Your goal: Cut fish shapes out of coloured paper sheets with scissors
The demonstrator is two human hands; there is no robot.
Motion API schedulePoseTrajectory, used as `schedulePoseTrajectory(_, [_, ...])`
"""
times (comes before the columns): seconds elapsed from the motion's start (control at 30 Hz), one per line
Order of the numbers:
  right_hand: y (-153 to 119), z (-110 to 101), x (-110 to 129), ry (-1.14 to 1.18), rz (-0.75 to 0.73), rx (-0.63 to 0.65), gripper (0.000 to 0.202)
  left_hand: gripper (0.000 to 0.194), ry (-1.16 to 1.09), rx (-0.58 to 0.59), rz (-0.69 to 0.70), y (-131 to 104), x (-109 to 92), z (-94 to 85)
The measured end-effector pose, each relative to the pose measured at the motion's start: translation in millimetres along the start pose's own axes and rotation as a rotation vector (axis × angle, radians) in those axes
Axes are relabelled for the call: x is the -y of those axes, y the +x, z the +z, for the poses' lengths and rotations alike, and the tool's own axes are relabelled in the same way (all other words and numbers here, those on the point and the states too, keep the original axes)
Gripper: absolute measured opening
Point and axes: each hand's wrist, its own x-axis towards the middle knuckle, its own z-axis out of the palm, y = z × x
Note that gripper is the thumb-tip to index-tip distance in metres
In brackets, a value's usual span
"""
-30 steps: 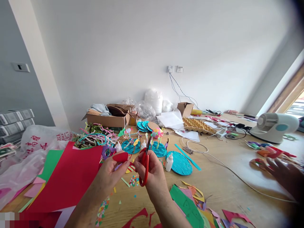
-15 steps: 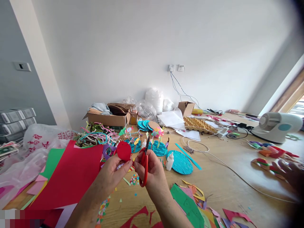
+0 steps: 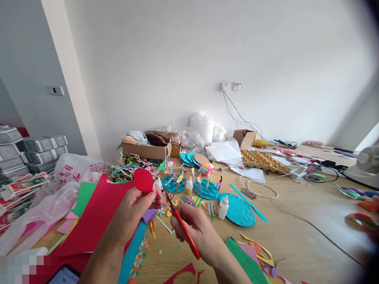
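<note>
My left hand (image 3: 134, 209) pinches a round red paper piece (image 3: 143, 180) by its lower edge, holding it up above the table. A dark line is marked across the red piece. Red-handled scissors (image 3: 186, 232) sit in my right hand (image 3: 197, 227), their dark blades pointing up and left, close to the left fingertips but apart from the red piece. Below my left forearm lies a large red sheet (image 3: 97, 213). Small patterned paper fish (image 3: 209, 209) rest on the table just beyond the scissors.
White glue bottles (image 3: 223, 208) stand by blue discs (image 3: 241, 213) bearing upright paper figures. Green paper and scraps (image 3: 244, 256) lie at front right. A white cable (image 3: 308, 223) crosses the right side. Behind are a cardboard box (image 3: 148, 152) and an egg tray (image 3: 263, 161).
The scissors have turned in my right hand, from blades upright to pointing up-left, and the hands have drawn apart. The view has swung left; the hand at far right has left sight.
</note>
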Motion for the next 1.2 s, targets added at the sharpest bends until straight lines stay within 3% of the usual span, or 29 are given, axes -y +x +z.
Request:
schedulePoseTrajectory(0.27, [-1.1,3.6,-3.0,-0.096,0.011,0.054,0.021,0.019,-0.003,-0.062,-0.066,-1.1,-7.9,-0.2])
schedulePoseTrajectory(0.53, [-0.1,0.4,-2.4,-0.101,0.037,0.091,0.023,0.02,0.0,-0.039,-0.081,-2.6,-9.2,1.6])
schedulePoseTrajectory(0.8, [2.3,1.9,0.0,-0.032,0.088,0.094,0.038,0.017,-0.03,-0.025,-0.071,-2.0,-7.9,1.0])
schedulePoseTrajectory(1.2, [2.0,2.5,-0.4,-0.026,0.084,0.086,0.039,0.018,-0.038,-0.041,-0.073,-2.1,-9.2,3.4])
